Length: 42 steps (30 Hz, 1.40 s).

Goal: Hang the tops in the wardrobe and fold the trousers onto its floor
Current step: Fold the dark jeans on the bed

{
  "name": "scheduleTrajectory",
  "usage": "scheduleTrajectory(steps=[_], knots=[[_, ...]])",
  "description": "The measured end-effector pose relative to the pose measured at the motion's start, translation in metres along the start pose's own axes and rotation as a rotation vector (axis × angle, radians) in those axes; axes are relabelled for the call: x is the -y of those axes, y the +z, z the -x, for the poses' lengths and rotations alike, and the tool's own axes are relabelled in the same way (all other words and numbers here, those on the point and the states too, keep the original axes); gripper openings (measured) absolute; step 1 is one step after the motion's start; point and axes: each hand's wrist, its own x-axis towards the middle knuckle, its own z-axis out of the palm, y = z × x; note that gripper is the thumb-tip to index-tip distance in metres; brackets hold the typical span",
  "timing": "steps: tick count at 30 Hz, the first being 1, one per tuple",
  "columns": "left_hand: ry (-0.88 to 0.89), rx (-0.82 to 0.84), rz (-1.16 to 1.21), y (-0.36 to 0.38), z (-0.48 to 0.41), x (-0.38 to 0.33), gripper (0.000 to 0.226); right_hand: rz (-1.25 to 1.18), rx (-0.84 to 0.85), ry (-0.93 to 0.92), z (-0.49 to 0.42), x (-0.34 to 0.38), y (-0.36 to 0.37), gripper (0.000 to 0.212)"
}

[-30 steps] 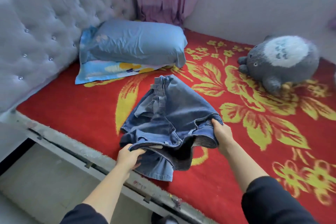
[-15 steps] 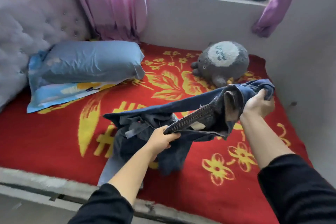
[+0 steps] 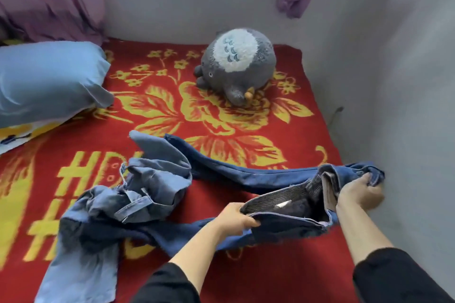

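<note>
Legs: the jeans (image 3: 157, 194) lay bunched at lower left on the red blanket (image 3: 283, 265).
Left hand (image 3: 234, 221): pinched the waistband, lower centre.
Right hand (image 3: 359, 193): clutched the waistband's far end, right edge.
Advice: probably tauten the waistband and shake the legs straight before folding.

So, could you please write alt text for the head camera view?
Two bare hands, left hand and right hand, grip the waistband of dark blue jeans spread across a red and yellow floral blanket. A grey plush toy and blue pillow lie beyond.
</note>
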Motion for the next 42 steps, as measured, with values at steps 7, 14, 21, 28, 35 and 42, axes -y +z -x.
scheduleTrajectory(steps=[7,14,21,28,35,42], knots=[[-0.248,-0.159,0.126,-0.013,-0.030,-0.003,0.011,0.437,0.416,-0.042,-0.020,-0.020,0.017,0.032],[-0.121,-0.418,0.280,-0.119,-0.029,-0.078,0.016,0.208,0.690,0.316,0.005,0.040,0.069,0.038],[0.263,-0.565,0.264,-0.201,-0.007,-0.234,0.010,-0.057,0.817,0.159,0.015,0.194,0.114,0.044],[0.626,-0.552,0.409,-0.257,0.050,-0.379,0.037,-0.456,0.910,-0.092,0.036,0.358,0.120,0.042],[0.951,-0.630,0.482,-0.299,0.117,-0.443,0.030,-0.762,0.897,-0.246,0.057,0.444,0.090,0.023],[0.722,-0.751,0.267,-0.304,0.097,-0.385,0.024,-0.533,0.765,-0.187,0.050,0.413,0.103,0.040]])
